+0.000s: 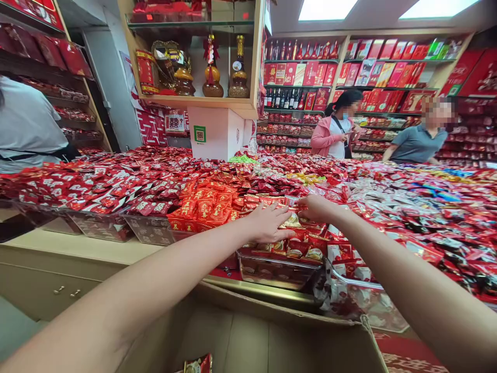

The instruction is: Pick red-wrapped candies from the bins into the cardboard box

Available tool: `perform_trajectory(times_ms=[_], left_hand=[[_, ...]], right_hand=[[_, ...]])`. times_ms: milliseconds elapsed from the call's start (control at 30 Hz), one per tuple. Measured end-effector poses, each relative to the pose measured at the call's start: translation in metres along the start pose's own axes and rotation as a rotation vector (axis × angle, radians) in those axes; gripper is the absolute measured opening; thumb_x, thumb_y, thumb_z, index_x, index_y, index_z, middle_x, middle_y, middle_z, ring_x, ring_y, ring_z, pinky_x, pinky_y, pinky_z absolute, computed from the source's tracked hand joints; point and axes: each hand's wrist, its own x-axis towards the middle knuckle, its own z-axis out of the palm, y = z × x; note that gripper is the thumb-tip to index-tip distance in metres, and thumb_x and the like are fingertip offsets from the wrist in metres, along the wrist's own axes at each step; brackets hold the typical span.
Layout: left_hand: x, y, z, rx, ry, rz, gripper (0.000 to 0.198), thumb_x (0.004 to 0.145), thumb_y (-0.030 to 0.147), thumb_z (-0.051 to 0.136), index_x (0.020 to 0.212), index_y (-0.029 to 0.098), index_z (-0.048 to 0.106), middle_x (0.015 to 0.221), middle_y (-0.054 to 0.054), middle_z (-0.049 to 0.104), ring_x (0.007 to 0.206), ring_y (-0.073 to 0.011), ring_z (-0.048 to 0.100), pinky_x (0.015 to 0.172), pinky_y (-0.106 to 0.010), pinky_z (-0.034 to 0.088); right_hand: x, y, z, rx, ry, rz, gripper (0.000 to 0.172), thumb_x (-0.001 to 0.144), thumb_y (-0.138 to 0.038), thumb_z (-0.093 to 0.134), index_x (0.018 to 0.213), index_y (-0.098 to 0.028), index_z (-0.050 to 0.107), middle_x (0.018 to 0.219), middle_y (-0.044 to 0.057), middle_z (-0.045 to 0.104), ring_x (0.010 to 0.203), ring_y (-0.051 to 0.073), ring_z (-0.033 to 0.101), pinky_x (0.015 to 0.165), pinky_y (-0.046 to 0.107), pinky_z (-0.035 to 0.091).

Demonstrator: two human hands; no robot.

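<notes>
Both my arms reach out over a counter heaped with small red and gold wrapped sweets. My left hand point(267, 223) lies flat with its fingers spread on the packets of a clear bin point(272, 269). Just to its right, my right hand point(316, 208) has its fingers curled into the same heap of packets point(306, 243); what it grips, if anything, is hidden. Below my arms stands an open cardboard box point(272, 336) with one sweet packet point(199, 364) lying at its near edge.
Clear bins point(101, 225) of sweets line the counter's front edge above cream drawers point(46, 290). A white pillar point(215, 132) rises mid-counter. Two people stand behind the counter at the right point(336, 132) point(421, 140), another at the left point(27, 124). Shelves of red boxes and bottles cover the back wall.
</notes>
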Motion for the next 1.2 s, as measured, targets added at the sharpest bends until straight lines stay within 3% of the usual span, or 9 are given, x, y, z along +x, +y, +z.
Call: perform_trajectory(times_ms=[167,333,433,600,733,833,1000,1200], left_hand=[[0.000,-0.002,0.001,0.000,0.009,0.013,0.069,0.081,0.063,0.014,0.136,0.021,0.020,0.144,-0.003,0.017,0.131,-0.0288,0.013,0.104,-0.051,0.010],[0.000,-0.005,0.003,0.003,0.023,0.024,0.068,0.081,0.064,0.015,0.135,0.023,0.022,0.144,-0.003,0.018,0.130,-0.0280,0.016,0.104,-0.049,0.010],[0.001,-0.006,0.004,0.005,0.031,0.026,0.068,0.081,0.063,0.017,0.135,0.024,0.021,0.144,-0.003,0.018,0.130,-0.0276,0.015,0.104,-0.049,0.010],[0.002,-0.007,0.005,-0.004,0.025,0.019,0.067,0.081,0.064,0.017,0.135,0.024,0.023,0.144,-0.003,0.018,0.131,-0.0296,0.012,0.102,-0.052,0.012],[0.001,-0.006,0.003,-0.018,0.020,0.023,0.069,0.080,0.065,0.016,0.136,0.023,0.020,0.144,-0.004,0.018,0.130,-0.0298,0.014,0.103,-0.052,0.012],[0.000,-0.006,0.001,-0.025,0.012,0.022,0.069,0.081,0.063,0.012,0.136,0.022,0.020,0.144,-0.005,0.018,0.130,-0.0299,0.014,0.102,-0.053,0.012],[0.002,-0.006,-0.001,-0.032,0.000,0.012,0.065,0.083,0.060,0.014,0.136,0.023,0.019,0.145,-0.004,0.014,0.131,-0.0302,0.013,0.102,-0.054,0.011],[0.000,-0.006,0.000,-0.042,0.020,0.004,0.066,0.082,0.062,0.016,0.136,0.024,0.019,0.145,-0.004,0.013,0.131,-0.0301,0.011,0.103,-0.054,0.006]], right_hand=[[-0.002,0.004,0.002,0.054,0.040,0.025,0.021,0.081,-0.025,0.056,0.097,-0.013,0.058,0.094,0.006,0.063,0.086,0.017,0.058,0.078,0.035,0.045],[0.002,0.009,0.004,0.133,0.033,0.081,0.013,0.080,-0.025,0.056,0.081,-0.013,0.060,0.077,0.002,0.063,0.069,0.014,0.059,0.067,0.030,0.047],[0.002,0.015,-0.007,0.178,0.108,0.124,0.011,0.081,-0.020,0.052,0.083,-0.014,0.061,0.080,0.003,0.064,0.072,0.014,0.058,0.067,0.028,0.045],[-0.001,0.029,-0.029,0.238,0.220,0.181,0.022,0.085,-0.021,0.040,0.095,-0.015,0.059,0.090,0.006,0.065,0.078,0.016,0.058,0.063,0.022,0.042],[-0.002,0.023,-0.016,0.250,0.097,0.096,0.016,0.082,-0.022,0.049,0.079,-0.016,0.063,0.074,0.002,0.066,0.067,0.013,0.058,0.058,0.021,0.042],[-0.001,0.013,0.001,0.229,0.048,0.055,0.014,0.082,-0.021,0.051,0.078,-0.014,0.063,0.074,0.002,0.066,0.067,0.013,0.059,0.063,0.025,0.045],[-0.003,0.004,0.008,0.161,0.100,0.038,0.013,0.081,-0.019,0.051,0.085,-0.013,0.062,0.082,0.005,0.066,0.076,0.015,0.059,0.072,0.030,0.044],[-0.019,0.005,0.001,0.148,0.185,0.019,0.020,0.080,-0.019,0.046,0.082,-0.017,0.066,0.085,0.008,0.067,0.080,0.020,0.060,0.069,0.025,0.041]])
